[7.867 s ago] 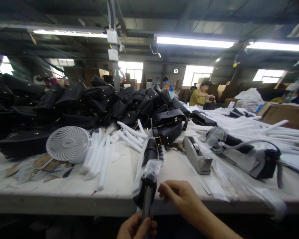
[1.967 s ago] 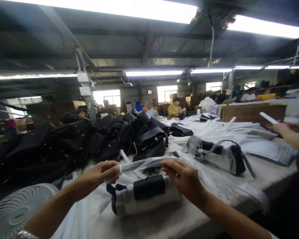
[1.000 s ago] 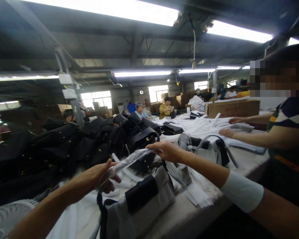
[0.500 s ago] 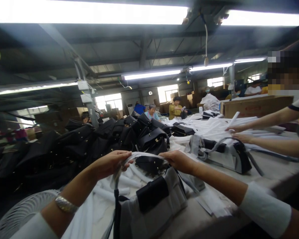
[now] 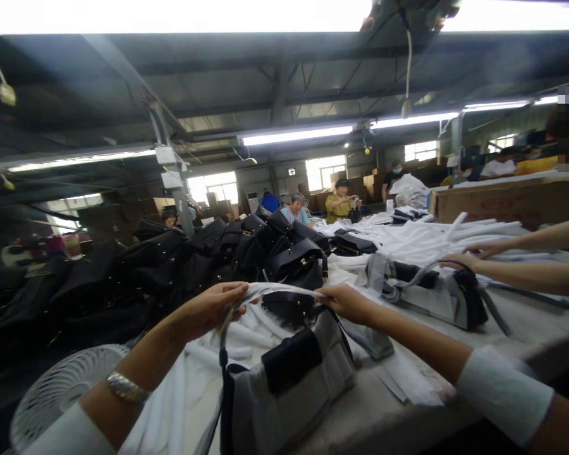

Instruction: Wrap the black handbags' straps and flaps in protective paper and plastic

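A black handbag (image 5: pixel 291 360) partly covered in white wrapping stands on the table in front of me, its handle arching up. Clear plastic film (image 5: pixel 279 288) lies along the top of the handle. My left hand (image 5: pixel 213 306) pinches the handle and film at the left of the arch. At the right end, my right hand (image 5: pixel 348 302) is closed on the same wrapped handle. White foam tubes (image 5: pixel 171 404) lie on the table behind and left of the bag.
Black bags (image 5: pixel 142 272) are heaped at the left and centre. A white fan (image 5: pixel 66 392) stands at lower left. Another wrapped bag (image 5: pixel 427 294) lies at right, near a co-worker's hands (image 5: pixel 474 256). Behind are more white tubes and a cardboard box (image 5: pixel 502 202).
The view has shifted slightly, so the scene sits further right. My right hand has moved a little away from my left along the handle. The co-worker's arms appear further right.
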{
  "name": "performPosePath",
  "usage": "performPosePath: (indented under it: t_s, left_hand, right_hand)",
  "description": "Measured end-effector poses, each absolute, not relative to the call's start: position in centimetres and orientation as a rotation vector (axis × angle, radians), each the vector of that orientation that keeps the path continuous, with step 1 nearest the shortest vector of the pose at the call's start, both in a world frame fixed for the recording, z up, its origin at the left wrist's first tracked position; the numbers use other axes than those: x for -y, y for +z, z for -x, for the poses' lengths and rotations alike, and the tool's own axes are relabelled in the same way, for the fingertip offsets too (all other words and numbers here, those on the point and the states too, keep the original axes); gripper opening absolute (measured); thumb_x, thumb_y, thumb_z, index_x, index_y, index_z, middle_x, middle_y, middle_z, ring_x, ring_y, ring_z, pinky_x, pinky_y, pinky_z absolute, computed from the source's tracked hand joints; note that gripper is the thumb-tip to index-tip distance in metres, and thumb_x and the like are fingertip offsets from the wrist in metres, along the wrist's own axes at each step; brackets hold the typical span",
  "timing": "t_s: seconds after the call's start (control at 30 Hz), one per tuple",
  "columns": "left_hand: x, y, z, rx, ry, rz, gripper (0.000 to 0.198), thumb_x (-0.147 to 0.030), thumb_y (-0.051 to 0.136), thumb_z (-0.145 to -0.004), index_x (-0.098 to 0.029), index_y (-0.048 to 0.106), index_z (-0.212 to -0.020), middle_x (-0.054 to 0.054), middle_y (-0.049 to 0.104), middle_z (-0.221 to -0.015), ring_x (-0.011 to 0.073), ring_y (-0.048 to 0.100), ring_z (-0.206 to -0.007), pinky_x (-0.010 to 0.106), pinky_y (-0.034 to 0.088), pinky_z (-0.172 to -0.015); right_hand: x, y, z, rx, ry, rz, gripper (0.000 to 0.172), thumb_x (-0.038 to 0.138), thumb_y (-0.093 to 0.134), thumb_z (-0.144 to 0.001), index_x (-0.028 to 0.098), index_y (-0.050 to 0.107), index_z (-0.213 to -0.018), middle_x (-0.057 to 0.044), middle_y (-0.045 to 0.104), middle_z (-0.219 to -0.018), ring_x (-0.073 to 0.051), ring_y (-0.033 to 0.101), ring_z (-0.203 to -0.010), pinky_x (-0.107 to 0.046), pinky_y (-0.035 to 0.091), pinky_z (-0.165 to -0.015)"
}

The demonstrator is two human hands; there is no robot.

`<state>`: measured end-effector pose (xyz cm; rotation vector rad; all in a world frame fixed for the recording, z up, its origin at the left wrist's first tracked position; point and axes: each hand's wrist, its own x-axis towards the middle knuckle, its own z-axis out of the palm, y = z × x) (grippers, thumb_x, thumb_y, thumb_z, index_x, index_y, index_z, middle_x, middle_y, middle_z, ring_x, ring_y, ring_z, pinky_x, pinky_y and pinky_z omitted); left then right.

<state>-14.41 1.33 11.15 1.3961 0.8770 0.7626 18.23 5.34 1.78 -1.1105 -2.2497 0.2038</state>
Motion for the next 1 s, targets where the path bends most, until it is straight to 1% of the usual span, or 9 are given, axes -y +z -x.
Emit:
performPosePath:
  t_s: [0.17, 0.3, 0.37, 0.47, 0.53, 0.6, 0.73, 0.9, 1.0]
  left_hand:
    - [-0.2, 10.6, 15.5, -0.83, 0.771, -1.366, 0.04, -0.034, 0.074, -0.081, -0.018, 0.067, -0.117, 0.004, 0.065, -0.091, 0.007, 0.058, -0.062, 0.013, 0.047, -0.055]
    - [0.5, 9.3, 15.7, -0.776, 0.892, -1.393, 0.049, -0.044, 0.064, -0.088, -0.02, 0.059, -0.13, 0.006, 0.065, -0.1, 0.0059, 0.055, -0.063, 0.014, 0.044, -0.057]
    - [0.9, 8.7, 16.0, -0.775, 0.908, -1.412, 0.051, -0.049, 0.059, -0.089, -0.023, 0.055, -0.133, 0.007, 0.065, -0.103, 0.0088, 0.057, -0.07, 0.018, 0.047, -0.065]
    - [1.5, 8.0, 16.6, -0.779, 0.846, -1.473, 0.041, -0.049, 0.059, -0.089, -0.018, 0.065, -0.115, 0.007, 0.065, -0.098, 0.0138, 0.059, -0.079, 0.025, 0.047, -0.076]
    - [1.7, 7.9, 16.9, -0.781, 0.821, -1.493, 0.032, -0.045, 0.063, -0.088, -0.014, 0.068, -0.093, 0.005, 0.063, -0.085, 0.0131, 0.057, -0.075, 0.024, 0.045, -0.073]
    - [1.8, 7.9, 17.1, -0.777, 0.845, -1.485, 0.028, -0.041, 0.065, -0.087, -0.013, 0.066, -0.082, 0.002, 0.059, -0.076, 0.0113, 0.054, -0.069, 0.023, 0.042, -0.069]
    - [1.5, 8.0, 16.8, -0.749, 0.932, -1.472, 0.024, -0.039, 0.069, -0.084, -0.015, 0.065, -0.084, 0.0, 0.057, -0.076, 0.0107, 0.052, -0.069, 0.022, 0.042, -0.071]
    - [1.0, 7.4, 16.1, -0.715, 1.007, -1.467, 0.026, -0.04, 0.067, -0.086, -0.015, 0.065, -0.084, -0.001, 0.057, -0.075, 0.0099, 0.052, -0.068, 0.023, 0.044, -0.073]
    - [1.2, 6.8, 16.1, -0.71, 1.033, -1.462, 0.03, -0.044, 0.064, -0.087, -0.015, 0.068, -0.088, 0.002, 0.062, -0.079, 0.0118, 0.057, -0.072, 0.026, 0.047, -0.078]
  right_hand:
    - [-4.9, 1.0, -18.7, 2.217, 0.219, 1.177, 0.028, 0.03, 0.048, -0.093, 0.02, 0.074, -0.094, -0.006, 0.075, -0.084, -0.022, 0.068, -0.078, -0.027, 0.045, -0.071]
    - [-4.7, 1.0, -18.4, 2.155, 0.206, 1.235, 0.031, 0.034, 0.047, -0.093, 0.019, 0.074, -0.096, -0.009, 0.076, -0.085, -0.025, 0.069, -0.079, -0.03, 0.046, -0.07]
    - [-4.4, 0.9, -18.3, 2.134, 0.202, 1.243, 0.032, 0.035, 0.046, -0.093, 0.019, 0.073, -0.099, -0.009, 0.076, -0.088, -0.025, 0.069, -0.081, -0.03, 0.046, -0.07]
    - [-4.1, 0.8, -18.3, 2.107, 0.188, 1.251, 0.033, 0.036, 0.046, -0.093, 0.019, 0.073, -0.097, -0.008, 0.076, -0.088, -0.025, 0.07, -0.081, -0.03, 0.047, -0.07]
    - [-4.1, 0.7, -18.4, 2.092, 0.177, 1.253, 0.032, 0.037, 0.047, -0.093, 0.019, 0.073, -0.094, -0.008, 0.076, -0.087, -0.025, 0.07, -0.081, -0.031, 0.048, -0.071]
    - [-4.4, 0.7, -18.4, 2.077, 0.17, 1.253, 0.03, 0.036, 0.048, -0.092, 0.019, 0.073, -0.093, -0.008, 0.076, -0.089, -0.026, 0.07, -0.083, -0.031, 0.048, -0.073]
    - [-5.7, 0.5, -18.0, 2.015, 0.147, 1.269, 0.029, 0.031, 0.047, -0.092, 0.019, 0.073, -0.096, -0.009, 0.077, -0.091, -0.026, 0.071, -0.085, -0.031, 0.05, -0.073]
    - [-6.5, -0.1, -17.5, 1.987, 0.086, 1.308, 0.033, 0.038, 0.047, -0.093, 0.018, 0.073, -0.096, -0.01, 0.076, -0.087, -0.028, 0.07, -0.083, -0.034, 0.051, -0.072]
    - [-5.1, -0.6, -17.9, 1.939, 0.055, 1.34, 0.041, 0.041, 0.048, -0.092, 0.016, 0.066, -0.119, -0.014, 0.073, -0.108, -0.03, 0.069, -0.095, -0.037, 0.052, -0.079]
